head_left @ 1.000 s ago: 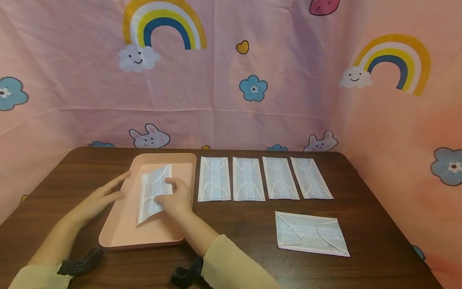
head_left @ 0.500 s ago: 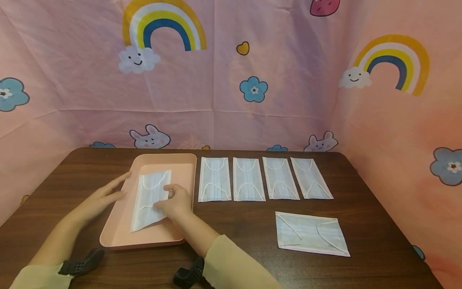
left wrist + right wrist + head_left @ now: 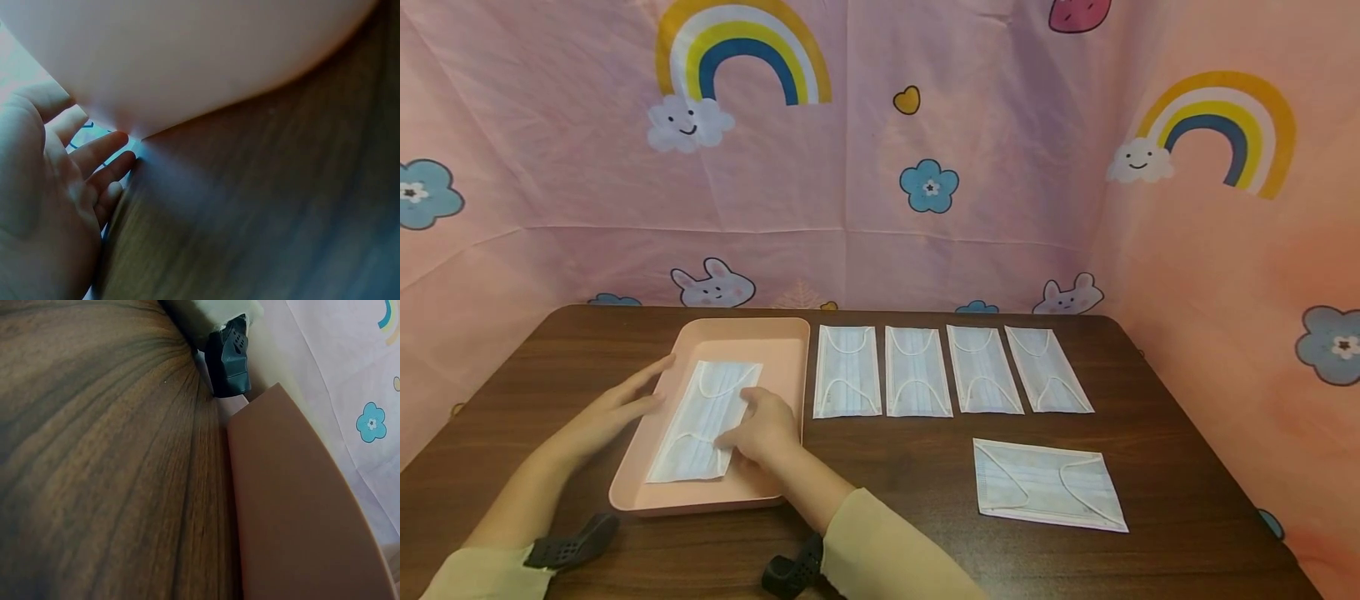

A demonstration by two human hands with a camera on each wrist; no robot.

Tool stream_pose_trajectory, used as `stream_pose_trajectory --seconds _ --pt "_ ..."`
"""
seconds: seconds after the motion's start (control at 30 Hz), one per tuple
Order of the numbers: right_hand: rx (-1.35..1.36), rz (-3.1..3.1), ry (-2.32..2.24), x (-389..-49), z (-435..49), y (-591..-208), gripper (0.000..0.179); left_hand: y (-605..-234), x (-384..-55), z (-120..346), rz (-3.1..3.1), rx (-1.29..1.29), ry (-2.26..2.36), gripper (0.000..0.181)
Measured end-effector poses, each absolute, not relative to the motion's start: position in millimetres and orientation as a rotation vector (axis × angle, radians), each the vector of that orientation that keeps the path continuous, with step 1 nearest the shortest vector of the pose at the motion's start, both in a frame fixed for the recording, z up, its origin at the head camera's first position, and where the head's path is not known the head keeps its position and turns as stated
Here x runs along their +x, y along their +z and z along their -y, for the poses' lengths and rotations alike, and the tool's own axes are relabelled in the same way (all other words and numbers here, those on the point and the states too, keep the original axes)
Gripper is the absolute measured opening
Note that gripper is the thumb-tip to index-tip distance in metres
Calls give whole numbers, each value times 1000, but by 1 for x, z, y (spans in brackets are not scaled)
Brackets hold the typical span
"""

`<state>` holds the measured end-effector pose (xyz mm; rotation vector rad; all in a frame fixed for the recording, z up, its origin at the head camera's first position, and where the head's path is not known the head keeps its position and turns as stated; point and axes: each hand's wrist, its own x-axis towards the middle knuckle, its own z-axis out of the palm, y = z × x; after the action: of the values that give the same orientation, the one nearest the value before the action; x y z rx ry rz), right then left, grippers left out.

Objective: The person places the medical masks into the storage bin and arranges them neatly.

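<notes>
A pale blue-and-white face mask [image 3: 700, 425] with white ear loops lies slantwise in the pink tray [image 3: 786, 337]. My right hand [image 3: 767, 429] is at the mask's right edge, its thumb and index finger on it and apart along that edge; the other fingers are mostly hidden. My left hand [image 3: 598, 421] touches the tray's left rim with extended fingers. From the left wrist, this hand [image 3: 56, 181] shows its palm side, fingertips at the tray wall [image 3: 187, 56]. The right wrist view shows the tray's outer side [image 3: 287, 506], not my right hand's grip.
Several masks [image 3: 847, 375] stand in a row lengthwise to the right of the tray on the dark wooden table [image 3: 880, 500]. Another mask [image 3: 1048, 486] lies crosswise nearer the front right. A patterned pink cloth [image 3: 985, 242] walls the table's back and sides.
The mask, raised and tilted in my right hand before, has come down flatter in the tray, its near end shifting left. My left hand stays at the rim.
</notes>
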<state>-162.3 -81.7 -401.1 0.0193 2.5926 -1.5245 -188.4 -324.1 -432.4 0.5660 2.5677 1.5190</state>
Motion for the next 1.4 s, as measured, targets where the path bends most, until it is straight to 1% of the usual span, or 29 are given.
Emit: stream_pose_trajectory --seconds 0.13,0.47,0.77,1.0,1.27,1.4 --pt "-13 -2672 -1403 -163 83 -401 67 -433 -188 325 -2592 555 1491 59" --pt "-43 -2758 -1272 -163 84 -400 67 -432 -188 326 -2572 530 1520 61" --pt "-150 -2858 -1138 -162 81 -401 67 -432 -187 325 -2602 545 1480 60" --pt "-164 -2805 -1238 -161 75 -400 63 -429 -187 323 -2568 526 1502 61" --pt "-299 -2729 -1363 -159 68 -396 64 -429 -187 323 -2578 531 1485 61" --pt "-408 -2690 -1433 -157 65 -395 65 -430 -188 324 -2585 527 1478 61"
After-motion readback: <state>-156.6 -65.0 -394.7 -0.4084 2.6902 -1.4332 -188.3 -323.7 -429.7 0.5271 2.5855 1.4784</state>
